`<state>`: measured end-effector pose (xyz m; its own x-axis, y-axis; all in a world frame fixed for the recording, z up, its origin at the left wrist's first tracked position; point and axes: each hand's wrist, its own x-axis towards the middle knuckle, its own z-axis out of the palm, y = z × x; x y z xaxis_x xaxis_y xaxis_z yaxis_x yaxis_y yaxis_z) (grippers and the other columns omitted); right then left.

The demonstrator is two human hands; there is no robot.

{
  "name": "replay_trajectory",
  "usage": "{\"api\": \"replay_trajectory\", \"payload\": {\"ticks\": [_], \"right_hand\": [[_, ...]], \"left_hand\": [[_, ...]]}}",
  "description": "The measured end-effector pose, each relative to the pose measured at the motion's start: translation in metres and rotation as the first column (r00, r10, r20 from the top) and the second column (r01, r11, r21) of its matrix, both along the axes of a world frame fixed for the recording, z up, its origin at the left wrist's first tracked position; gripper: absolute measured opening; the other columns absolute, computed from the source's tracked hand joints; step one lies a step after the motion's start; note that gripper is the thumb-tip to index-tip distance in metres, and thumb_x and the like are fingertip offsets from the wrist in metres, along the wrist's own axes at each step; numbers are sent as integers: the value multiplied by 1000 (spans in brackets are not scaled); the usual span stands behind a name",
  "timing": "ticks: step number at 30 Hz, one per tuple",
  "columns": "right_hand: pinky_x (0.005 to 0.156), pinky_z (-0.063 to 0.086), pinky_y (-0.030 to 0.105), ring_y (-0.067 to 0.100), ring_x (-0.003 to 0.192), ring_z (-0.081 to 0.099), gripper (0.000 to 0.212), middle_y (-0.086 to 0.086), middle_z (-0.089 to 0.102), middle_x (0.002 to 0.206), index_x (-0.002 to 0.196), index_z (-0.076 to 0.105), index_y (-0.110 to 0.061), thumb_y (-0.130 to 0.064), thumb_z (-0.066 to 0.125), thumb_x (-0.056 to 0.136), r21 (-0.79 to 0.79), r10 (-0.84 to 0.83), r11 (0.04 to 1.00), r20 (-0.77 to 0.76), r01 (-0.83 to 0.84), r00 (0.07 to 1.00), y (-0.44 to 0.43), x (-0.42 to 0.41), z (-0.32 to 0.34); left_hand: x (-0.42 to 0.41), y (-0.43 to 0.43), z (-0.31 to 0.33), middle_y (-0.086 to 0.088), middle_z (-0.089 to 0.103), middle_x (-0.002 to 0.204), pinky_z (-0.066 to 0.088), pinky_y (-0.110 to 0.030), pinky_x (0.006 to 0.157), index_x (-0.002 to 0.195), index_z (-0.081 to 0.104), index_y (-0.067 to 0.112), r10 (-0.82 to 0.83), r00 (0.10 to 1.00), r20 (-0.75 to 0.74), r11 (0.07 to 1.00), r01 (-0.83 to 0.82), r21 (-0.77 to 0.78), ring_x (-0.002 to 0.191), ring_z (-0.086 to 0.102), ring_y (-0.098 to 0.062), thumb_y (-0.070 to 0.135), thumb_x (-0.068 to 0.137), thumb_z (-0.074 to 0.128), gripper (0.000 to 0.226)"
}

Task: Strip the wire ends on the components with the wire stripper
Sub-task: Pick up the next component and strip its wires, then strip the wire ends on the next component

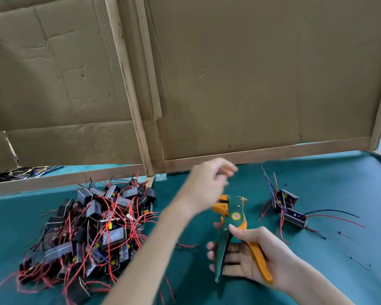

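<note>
Wire stripper (233, 219) gripped by its handles in right hand (257, 254), left hand (205, 186) raised just above the tool's head, blurred, grasp not discernible, pile of wired components (92, 227) heaped at left on green table (339, 194), smaller group (288, 208) laid at right, cardboard panels (251, 73) stood behind

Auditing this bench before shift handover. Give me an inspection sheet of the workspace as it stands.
Surface: green mat, covering the table.
Job's things: wire stripper held above the mat; large pile of components at left; small group of components at right.
Clutter: wire scraps scattered on the mat at right.
Grippers: right hand grips the stripper's handles; left hand blurred above its head, grip unclear.
Cables: red, black and blue leads trail from the components; more wires at the far-left edge.
Surroundings: cardboard wall on wooden battens behind the mat.
</note>
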<state>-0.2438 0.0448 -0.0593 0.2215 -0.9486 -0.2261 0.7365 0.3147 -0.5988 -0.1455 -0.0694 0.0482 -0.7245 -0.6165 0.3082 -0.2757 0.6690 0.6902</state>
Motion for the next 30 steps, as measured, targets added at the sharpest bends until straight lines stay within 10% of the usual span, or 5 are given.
{"api": "replay_trajectory", "payload": {"ticks": [7,11,19,26,30], "right_hand": [[79,54,62,50,87,65,52,39,61,103,130,53,0,-9,60,80,67,-80,994,-85,86,993,-2,-2,6],[78,54,61,49,86,65,51,38,61,102,130,54,1,-9,60,80,76,-77,994,-103,85,992,0,0,9],[79,53,61,50,87,65,48,38,61,103,127,57,3,-8,61,80,90,-80,992,-87,88,993,2,-1,11],[81,52,61,50,86,64,47,37,61,102,127,56,1,-8,60,82,89,-87,992,-81,94,993,2,0,13],[81,52,61,49,86,64,48,37,61,101,128,55,1,-8,60,81,91,-97,990,-81,105,992,2,0,15]], "left_hand": [[92,-91,-38,-1,68,113,49,-35,90,104,69,21,477,755,451,877,-376,-299,105,61,-20,4,93,46,31],[84,-113,-59,-3,60,120,33,-38,91,119,60,22,672,571,471,688,-248,-682,116,44,-26,16,92,50,29],[60,-135,-66,-5,46,130,26,-42,99,129,52,21,782,280,558,598,-80,-798,123,35,-25,44,89,53,47],[63,-124,-49,-4,46,127,33,-36,94,114,60,12,707,679,196,555,-361,-750,118,37,-24,62,84,55,59],[63,-98,-13,6,58,100,42,-16,77,110,55,16,462,840,-283,863,-500,-76,95,55,-13,40,87,66,35]]}}
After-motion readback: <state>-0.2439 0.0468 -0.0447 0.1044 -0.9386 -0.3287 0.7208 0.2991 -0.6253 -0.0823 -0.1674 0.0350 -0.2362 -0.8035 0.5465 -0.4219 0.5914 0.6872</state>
